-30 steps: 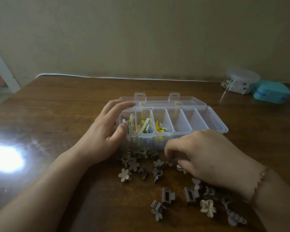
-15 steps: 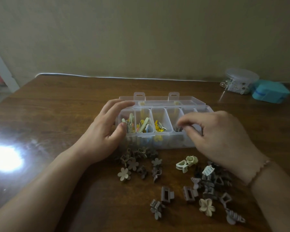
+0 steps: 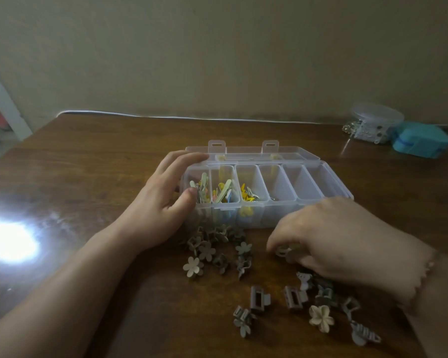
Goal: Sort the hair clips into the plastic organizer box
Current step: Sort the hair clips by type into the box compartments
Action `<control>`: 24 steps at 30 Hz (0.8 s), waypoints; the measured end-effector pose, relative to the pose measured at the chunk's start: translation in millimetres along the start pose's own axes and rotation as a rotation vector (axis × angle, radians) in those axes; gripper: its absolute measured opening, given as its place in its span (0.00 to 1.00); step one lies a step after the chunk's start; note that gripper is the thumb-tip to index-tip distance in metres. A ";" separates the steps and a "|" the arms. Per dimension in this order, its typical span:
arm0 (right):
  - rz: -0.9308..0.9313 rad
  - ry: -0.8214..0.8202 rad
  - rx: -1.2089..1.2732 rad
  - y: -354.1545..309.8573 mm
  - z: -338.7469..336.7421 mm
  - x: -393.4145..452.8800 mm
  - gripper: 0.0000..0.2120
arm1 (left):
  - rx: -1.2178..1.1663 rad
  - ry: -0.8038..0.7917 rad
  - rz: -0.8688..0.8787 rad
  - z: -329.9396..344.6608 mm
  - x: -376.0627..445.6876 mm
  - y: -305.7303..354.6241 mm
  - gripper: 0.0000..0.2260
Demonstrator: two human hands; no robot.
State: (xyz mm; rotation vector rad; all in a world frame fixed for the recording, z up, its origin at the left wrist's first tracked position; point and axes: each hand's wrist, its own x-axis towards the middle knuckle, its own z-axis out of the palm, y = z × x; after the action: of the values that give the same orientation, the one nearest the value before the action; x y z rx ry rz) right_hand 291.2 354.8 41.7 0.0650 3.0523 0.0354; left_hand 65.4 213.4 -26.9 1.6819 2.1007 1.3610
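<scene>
Clear plastic organizer box [image 3: 318,177], lid open, is laid w/ long axis left-right, steadied by left hand [image 3: 163,202] curled on its left end. Pale green hair clip [image 3: 285,250] is pinched by right hand [image 3: 329,239] in front of box, amid scattered grey-brown hair clips [image 3: 217,251]. Teal case [image 3: 422,140] sits far right.

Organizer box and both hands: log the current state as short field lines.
box: clear organizer box, lid open, on the wooden table
filled: three leftmost compartments hold colourful clips
fourth: something small inside, unclear
two rightmost: look empty
left hand: grips the box's left end
right hand: pinches a pale clip in front of the box
loose clips: scattered in front of the box
</scene>
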 end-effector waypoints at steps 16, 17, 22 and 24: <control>0.320 0.518 0.315 21.0 7.2 8.8 0.15 | -0.007 0.004 -0.002 0.4 -0.5 0.0 0.24; 0.292 0.538 0.282 20.9 3.6 6.6 0.16 | -0.008 0.003 -0.006 0.2 -0.5 0.0 0.24; 0.427 0.190 0.232 4.9 -17.6 -11.1 0.17 | -0.046 0.004 -0.017 -0.1 -0.4 -0.8 0.24; 0.456 0.010 0.148 -3.0 -16.1 -12.3 0.15 | -0.068 0.005 -0.024 0.3 -0.5 -1.4 0.23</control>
State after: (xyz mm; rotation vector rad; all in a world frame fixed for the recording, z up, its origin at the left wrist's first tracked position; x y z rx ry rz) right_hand 301.9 350.9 58.7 0.7676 2.9720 -0.1601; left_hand 64.8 213.2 -28.2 1.6237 2.0457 1.4145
